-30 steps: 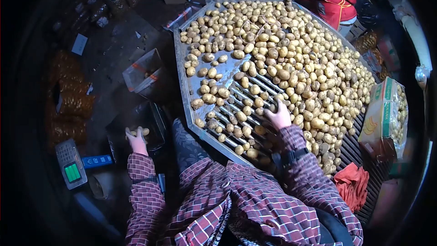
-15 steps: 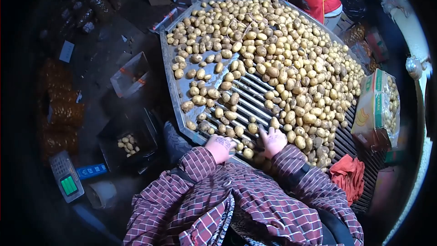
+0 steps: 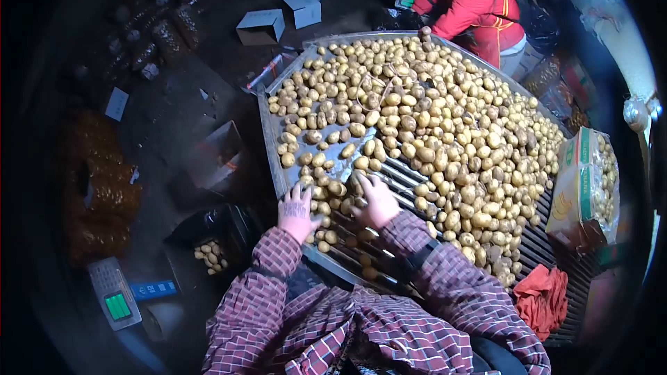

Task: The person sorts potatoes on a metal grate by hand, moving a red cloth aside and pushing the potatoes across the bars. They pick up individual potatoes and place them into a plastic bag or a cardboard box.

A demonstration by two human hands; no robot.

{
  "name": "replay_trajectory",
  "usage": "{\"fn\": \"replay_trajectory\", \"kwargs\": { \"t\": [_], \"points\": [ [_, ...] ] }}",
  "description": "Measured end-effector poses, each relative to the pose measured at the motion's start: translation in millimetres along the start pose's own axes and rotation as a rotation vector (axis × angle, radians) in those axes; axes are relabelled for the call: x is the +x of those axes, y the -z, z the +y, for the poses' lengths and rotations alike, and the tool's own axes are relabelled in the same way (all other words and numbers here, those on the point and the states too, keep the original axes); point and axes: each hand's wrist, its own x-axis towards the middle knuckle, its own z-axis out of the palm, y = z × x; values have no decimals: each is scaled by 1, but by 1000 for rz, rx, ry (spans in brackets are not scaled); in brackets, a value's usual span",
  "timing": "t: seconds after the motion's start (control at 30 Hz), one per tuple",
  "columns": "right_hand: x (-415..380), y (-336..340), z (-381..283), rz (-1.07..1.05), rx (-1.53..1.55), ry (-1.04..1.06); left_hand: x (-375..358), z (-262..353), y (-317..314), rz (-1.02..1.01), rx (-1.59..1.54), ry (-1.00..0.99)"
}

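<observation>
Many potatoes (image 3: 472,160) are heaped on a metal-framed sorting table with a slatted grate (image 3: 403,173). My left hand (image 3: 297,214), in a pinkish glove with dark print on its back, is at the table's left rim with fingers spread, beside a small cluster of potatoes (image 3: 325,187). Across that cluster, my right hand (image 3: 379,203) reaches over the slats with its fingers apart and curved towards the potatoes. Its fingertips are close to them, and whether they touch is hard to see. Neither hand grips a potato that I can make out.
A banana carton (image 3: 573,191) of potatoes and a red cloth (image 3: 540,302) are on the right. At lower left stand a dark-lined box (image 3: 212,253) with potatoes and a scale (image 3: 114,298). A person in a red jacket (image 3: 476,0) is beyond the table.
Both hands have moved forward and left from the near edge, and the fingers have spread. Potatoes near that edge have shifted. The view has tilted up, showing more of the other person.
</observation>
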Motion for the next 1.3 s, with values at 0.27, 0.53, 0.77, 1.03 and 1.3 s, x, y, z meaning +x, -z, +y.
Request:
{"fn": "replay_trajectory", "kwargs": {
  "t": [0.27, 0.53, 0.77, 1.03, 1.3],
  "points": [
    [-74, 1, 5, -193, -89, -366, 6, 26, -10, -265, 226, 6],
    [69, -61, 18, -79, 79, -236, 104, -20, -21, -91, 127, 111],
    [125, 10, 65, 71, 88, -42, 118, -68, -10, 326, -117, 129],
    [160, 28, 116, 123, -647, -272, 66, -86, -64, 250, -604, 469],
    [100, -7, 103, 220, -445, 72, 69, -83, -61, 234, -486, 529]
  ]
}}
